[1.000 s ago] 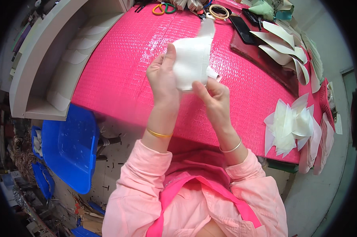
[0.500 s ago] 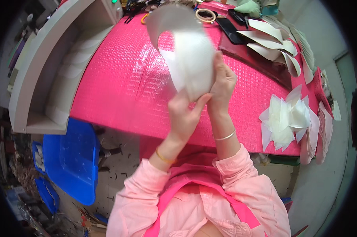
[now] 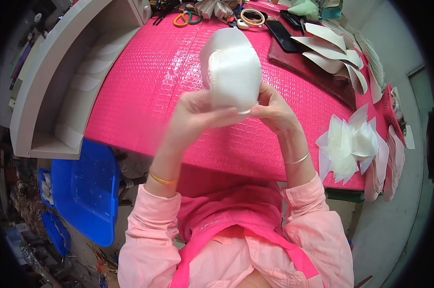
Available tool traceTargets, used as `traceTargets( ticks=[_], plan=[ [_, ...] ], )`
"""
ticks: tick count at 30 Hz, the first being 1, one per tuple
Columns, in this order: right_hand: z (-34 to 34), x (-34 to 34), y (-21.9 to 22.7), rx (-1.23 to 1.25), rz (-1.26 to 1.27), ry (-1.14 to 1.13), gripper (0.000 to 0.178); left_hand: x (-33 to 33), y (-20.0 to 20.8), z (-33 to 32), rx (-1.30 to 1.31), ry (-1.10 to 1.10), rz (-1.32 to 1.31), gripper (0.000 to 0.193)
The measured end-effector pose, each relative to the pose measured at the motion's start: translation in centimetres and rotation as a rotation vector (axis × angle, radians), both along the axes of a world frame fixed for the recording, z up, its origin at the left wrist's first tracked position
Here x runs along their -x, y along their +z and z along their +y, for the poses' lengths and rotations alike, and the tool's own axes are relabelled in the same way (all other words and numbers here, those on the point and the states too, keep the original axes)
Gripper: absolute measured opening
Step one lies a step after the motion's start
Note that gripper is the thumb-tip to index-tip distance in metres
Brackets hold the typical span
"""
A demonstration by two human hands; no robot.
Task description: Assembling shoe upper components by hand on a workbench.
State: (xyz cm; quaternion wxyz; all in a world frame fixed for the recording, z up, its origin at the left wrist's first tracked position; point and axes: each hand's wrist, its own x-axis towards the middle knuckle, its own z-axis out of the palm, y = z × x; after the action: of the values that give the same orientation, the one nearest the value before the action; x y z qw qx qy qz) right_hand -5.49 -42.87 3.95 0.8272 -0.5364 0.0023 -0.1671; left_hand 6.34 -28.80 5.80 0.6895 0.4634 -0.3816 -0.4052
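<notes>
Above the pink-covered table I hold up a white, ribbed piece, bent into a rounded loop that looks like a shoe upper. My left hand grips its lower left edge, the thumb lying along the bottom rim. On the other side my right hand pinches the lower right edge between thumb and fingers. The fingers behind the piece are partly hidden.
Several pale curved pieces lie at the back right, beside a black phone. Translucent white sheets are piled at the right. A grey shelf unit borders the left, above a blue bin. Scissors lie far back.
The white piece has turned and is folded more compactly, its far end drawn nearer. My hands have spread apart, the left moving leftward and the right slightly right and down.
</notes>
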Motion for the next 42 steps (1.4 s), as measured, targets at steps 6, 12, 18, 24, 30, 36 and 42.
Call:
traceTargets(
  ticks=[6, 12, 18, 24, 30, 36, 42],
  plan=[
    [1.0, -5.9, -3.6, 0.809, 0.002, -0.727, 0.013, -2.2, -2.0, -1.4, -0.223, 0.602, -0.872, 0.019],
    [3.3, -8.6, -5.1, 1.080, 0.123, -0.625, 0.018, 0.3, -6.7, -1.2, -0.420, 0.848, -0.919, 0.073],
    [5.9, -6.3, 0.7, 1.524, -0.216, -0.879, 0.034, -9.8, -8.4, 1.6, -0.572, 0.847, -0.674, 0.050],
    [-0.5, -8.3, -0.4, 0.894, 0.532, -0.508, 0.033, -7.6, -3.3, 0.6, -0.751, 0.936, -0.937, 0.055],
    [-2.4, -8.0, -1.6, 1.278, 0.165, -1.121, 0.041, -5.8, -1.6, -0.4, -0.816, 0.849, -0.929, 0.069],
    [-1.2, -7.0, 3.1, 0.643, 0.321, -0.598, 0.054, -3.9, -2.6, -1.0, -0.860, 0.496, -0.872, 0.054],
    [-3.7, -4.4, -6.8, 0.642, 0.174, -0.399, 0.039, -3.0, 2.4, -1.6, 0.675, 0.011, 0.952, 0.042]
  ],
)
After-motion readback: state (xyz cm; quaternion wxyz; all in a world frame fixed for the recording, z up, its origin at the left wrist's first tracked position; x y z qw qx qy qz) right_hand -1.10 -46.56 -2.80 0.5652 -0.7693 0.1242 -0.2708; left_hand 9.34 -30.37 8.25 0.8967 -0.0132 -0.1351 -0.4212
